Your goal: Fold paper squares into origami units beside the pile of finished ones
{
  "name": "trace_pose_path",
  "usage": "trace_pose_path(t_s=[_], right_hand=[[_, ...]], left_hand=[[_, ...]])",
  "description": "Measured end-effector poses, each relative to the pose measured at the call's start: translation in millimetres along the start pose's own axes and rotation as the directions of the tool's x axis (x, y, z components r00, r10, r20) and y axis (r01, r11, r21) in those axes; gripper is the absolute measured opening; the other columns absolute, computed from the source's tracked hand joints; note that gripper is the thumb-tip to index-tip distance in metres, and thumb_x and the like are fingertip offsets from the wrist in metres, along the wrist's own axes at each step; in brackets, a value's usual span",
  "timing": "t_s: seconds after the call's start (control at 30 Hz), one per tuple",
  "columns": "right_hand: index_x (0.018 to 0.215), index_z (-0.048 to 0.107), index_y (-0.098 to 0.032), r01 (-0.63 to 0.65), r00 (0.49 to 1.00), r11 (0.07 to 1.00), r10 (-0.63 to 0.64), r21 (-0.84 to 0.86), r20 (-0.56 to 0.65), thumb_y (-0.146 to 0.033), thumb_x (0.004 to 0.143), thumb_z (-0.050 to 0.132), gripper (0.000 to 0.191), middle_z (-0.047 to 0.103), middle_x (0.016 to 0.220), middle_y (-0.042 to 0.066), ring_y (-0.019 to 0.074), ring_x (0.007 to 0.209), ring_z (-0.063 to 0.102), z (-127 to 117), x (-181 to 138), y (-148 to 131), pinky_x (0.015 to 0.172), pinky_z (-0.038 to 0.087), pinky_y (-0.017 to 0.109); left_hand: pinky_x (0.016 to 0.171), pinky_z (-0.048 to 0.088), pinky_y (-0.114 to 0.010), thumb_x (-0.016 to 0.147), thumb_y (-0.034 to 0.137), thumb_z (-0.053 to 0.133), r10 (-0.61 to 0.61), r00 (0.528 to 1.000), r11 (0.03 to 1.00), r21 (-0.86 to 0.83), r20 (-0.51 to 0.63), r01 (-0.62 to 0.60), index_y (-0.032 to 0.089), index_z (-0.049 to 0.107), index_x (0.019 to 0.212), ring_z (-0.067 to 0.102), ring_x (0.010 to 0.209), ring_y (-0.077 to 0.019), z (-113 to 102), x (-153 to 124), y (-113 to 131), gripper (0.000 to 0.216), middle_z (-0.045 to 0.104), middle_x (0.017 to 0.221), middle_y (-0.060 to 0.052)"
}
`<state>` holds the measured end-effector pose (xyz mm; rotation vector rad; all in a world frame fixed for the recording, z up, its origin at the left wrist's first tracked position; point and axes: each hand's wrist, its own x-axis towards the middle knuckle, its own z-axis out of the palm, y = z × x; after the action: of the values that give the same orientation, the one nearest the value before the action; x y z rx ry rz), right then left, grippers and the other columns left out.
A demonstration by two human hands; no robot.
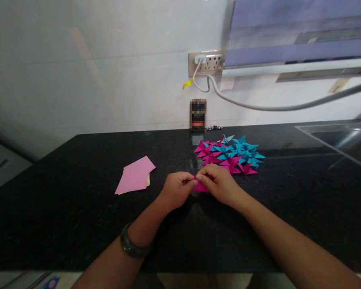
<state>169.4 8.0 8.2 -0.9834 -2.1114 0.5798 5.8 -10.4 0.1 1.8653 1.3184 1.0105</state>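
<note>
Between my two hands is a folded piece of magenta origami paper (201, 187), partly covered by the fingers. My left hand (178, 188) pinches its upper edge between thumb and forefinger. From the other side my right hand (217, 181) grips it too, thumb almost touching the left thumb. Just beyond the right hand lies a cluster of folded paper cranes, some magenta (209, 153), others blue (242, 148), and a pale one (226, 139) at the back. Pink paper sheets (135, 176) lie to the left, with a yellow sheet (148, 180) peeking out beneath.
The black countertop (78, 216) meets a tiled wall. A phone-like upright object (197, 115), blurred out, leans there beside a beaded string (214, 128). A sink (345, 140) is set in at right. Above hang a socket panel (213, 62) and a grey cable (258, 107).
</note>
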Motion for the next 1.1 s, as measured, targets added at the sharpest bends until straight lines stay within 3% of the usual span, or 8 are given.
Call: trace_pose_path(t_s=[0.07,0.17,0.27,0.43,0.63,0.83,0.93,1.1], right_hand=[[0.065,0.055,-0.016,-0.135,0.990,0.987,0.138,0.086,-0.033,-0.026,0.078,0.051,0.016,0.053,0.061,0.000,0.0108,0.058,0.046,-1.0,2.3,2.5,0.055,0.036,0.024],[0.064,0.051,-0.016,-0.334,0.931,0.894,0.363,0.297,-0.045,-0.034,0.075,0.053,0.022,0.048,0.056,-0.003,0.0089,0.051,0.043,-1.9,5.3,4.6,0.048,0.035,0.022],[0.077,0.054,-0.015,-0.452,0.875,0.731,0.475,0.511,0.095,-0.042,0.068,0.060,0.029,0.054,0.065,-0.001,0.0095,0.055,0.048,1.4,5.6,3.4,0.043,0.036,0.019],[0.093,0.053,-0.017,-0.501,0.838,0.625,0.524,0.598,0.154,-0.034,0.056,0.072,0.045,0.059,0.083,0.003,0.0095,0.061,0.054,10.3,2.6,0.9,0.038,0.038,0.015],[0.078,0.061,-0.013,-0.572,0.796,0.452,0.508,0.684,0.329,-0.023,0.055,0.072,0.027,0.053,0.058,-0.004,0.0038,0.044,0.044,14.0,1.6,-5.0,0.033,0.035,0.013],[0.078,0.061,-0.014,-0.606,0.730,0.250,0.551,0.755,0.404,-0.023,0.049,0.077,0.034,0.054,0.057,-0.005,0.0040,0.045,0.046,15.7,2.7,-10.2,0.036,0.041,0.014],[0.076,0.062,-0.014,-0.614,0.720,0.234,0.559,0.754,0.412,-0.023,0.048,0.077,0.033,0.054,0.055,-0.005,0.0040,0.044,0.046,17.8,2.0,-10.3,0.037,0.041,0.015],[0.068,0.060,-0.013,-0.603,0.714,0.299,0.617,0.740,0.332,-0.023,0.048,0.077,0.028,0.052,0.048,-0.006,0.0034,0.039,0.044,22.5,1.6,-9.7,0.036,0.039,0.015]], left_hand=[[0.049,0.035,-0.021,0.071,0.029,0.055,-0.040,0.997,0.999,-0.039,-0.072,0.038,0.014,0.064,0.061,0.048,0.051,-0.0103,-1.1,0.9,0.5,0.021,0.056,0.053,0.001],[0.045,0.032,-0.020,0.068,0.032,0.058,-0.124,0.973,0.982,-0.166,-0.193,0.092,0.014,0.060,0.056,0.044,0.047,-0.0088,-0.9,2.5,0.4,0.022,0.051,0.048,0.003],[0.046,0.034,-0.020,0.065,0.032,0.061,-0.169,0.961,0.949,-0.300,-0.219,0.099,0.014,0.060,0.056,0.044,0.047,-0.0084,2.1,3.2,0.4,0.020,0.052,0.049,0.003],[0.048,0.036,-0.020,0.063,0.033,0.064,-0.203,0.957,0.906,-0.411,-0.206,0.104,0.013,0.060,0.056,0.045,0.049,-0.0085,7.1,2.6,2.5,0.022,0.053,0.050,0.002],[0.050,0.037,-0.020,0.063,0.030,0.066,-0.213,0.963,0.867,-0.485,-0.163,0.110,0.013,0.060,0.055,0.047,0.052,-0.0083,7.7,2.1,5.4,0.020,0.054,0.054,0.002],[0.054,0.043,-0.023,0.065,0.032,0.064,-0.257,0.952,0.831,-0.541,-0.168,0.130,0.013,0.062,0.066,0.053,0.053,-0.0105,13.7,0.7,3.1,0.018,0.061,0.058,0.001],[0.054,0.044,-0.023,0.067,0.032,0.061,-0.213,0.954,0.871,-0.484,-0.212,0.087,0.014,0.062,0.068,0.055,0.055,-0.0115,15.4,-0.1,3.0,0.018,0.062,0.061,0.000],[0.048,0.040,-0.020,0.068,0.030,0.059,-0.190,0.937,0.937,-0.340,-0.292,0.083,0.014,0.060,0.061,0.052,0.051,-0.0102,14.3,-0.7,6.5,0.017,0.059,0.054,0.002]])
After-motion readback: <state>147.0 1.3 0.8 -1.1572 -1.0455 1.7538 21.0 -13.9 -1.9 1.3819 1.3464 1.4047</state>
